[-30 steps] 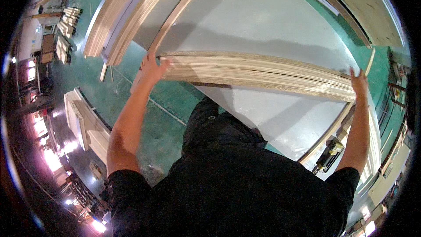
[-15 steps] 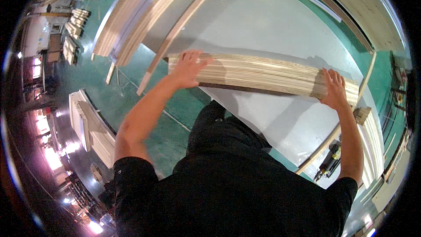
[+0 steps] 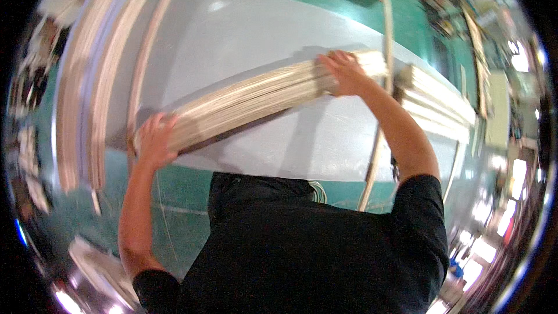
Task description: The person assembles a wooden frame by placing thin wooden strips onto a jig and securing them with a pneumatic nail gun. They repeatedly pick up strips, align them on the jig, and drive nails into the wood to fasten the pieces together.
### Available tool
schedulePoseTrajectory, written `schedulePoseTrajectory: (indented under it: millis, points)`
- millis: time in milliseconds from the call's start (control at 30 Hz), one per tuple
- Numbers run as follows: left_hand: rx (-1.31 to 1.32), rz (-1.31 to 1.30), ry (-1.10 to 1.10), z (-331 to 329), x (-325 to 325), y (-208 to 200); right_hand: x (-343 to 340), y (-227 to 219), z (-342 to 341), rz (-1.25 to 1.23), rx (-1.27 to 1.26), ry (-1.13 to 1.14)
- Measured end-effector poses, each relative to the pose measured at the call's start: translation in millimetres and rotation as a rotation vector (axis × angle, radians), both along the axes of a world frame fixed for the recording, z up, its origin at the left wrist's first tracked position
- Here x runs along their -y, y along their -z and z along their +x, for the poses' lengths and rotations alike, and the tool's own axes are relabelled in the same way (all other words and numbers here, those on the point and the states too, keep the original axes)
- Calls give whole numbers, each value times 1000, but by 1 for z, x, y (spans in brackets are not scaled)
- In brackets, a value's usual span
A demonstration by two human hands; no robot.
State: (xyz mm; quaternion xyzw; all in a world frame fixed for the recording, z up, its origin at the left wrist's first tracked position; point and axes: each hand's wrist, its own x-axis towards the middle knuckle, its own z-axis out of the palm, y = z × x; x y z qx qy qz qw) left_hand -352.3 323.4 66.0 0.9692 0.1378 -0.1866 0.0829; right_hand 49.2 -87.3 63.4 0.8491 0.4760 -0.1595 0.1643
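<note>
A long stack of thin pale wooden strips [image 3: 250, 100] lies slantwise across the grey tabletop [image 3: 279, 26], its right end farther from me. My left hand [image 3: 156, 141] clasps the near left end, fingers over the top and thumb at the near side. Toward the other end, my right hand [image 3: 343, 73] grips the stack a little in from its tip, with fingers bent over the far edge. Both hands are somewhat blurred. A dark strip shows along the underside of the stack.
One wooden batten [image 3: 150, 58] crosses the table at the left, another [image 3: 388, 29] at the right. Long boards [image 3: 78, 87] are stacked at the far left. Pale wood pieces [image 3: 436, 107] lie beyond my right forearm. Green floor [image 3: 192, 197] shows below the table edge.
The whole view has swung round to the right. My left hand has shifted out to the stack's left end, and my right hand now sits farther in from the right end.
</note>
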Motion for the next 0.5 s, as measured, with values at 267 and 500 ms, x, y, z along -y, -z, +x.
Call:
schedulePoseTrajectory:
  millis: [267,500]
  points:
    - [126,18,-37,-19,0,-4,8,-10,-19,-19,14,153]
    - [480,171,-563,-141,-2,32,135,21,14,632,227,922]
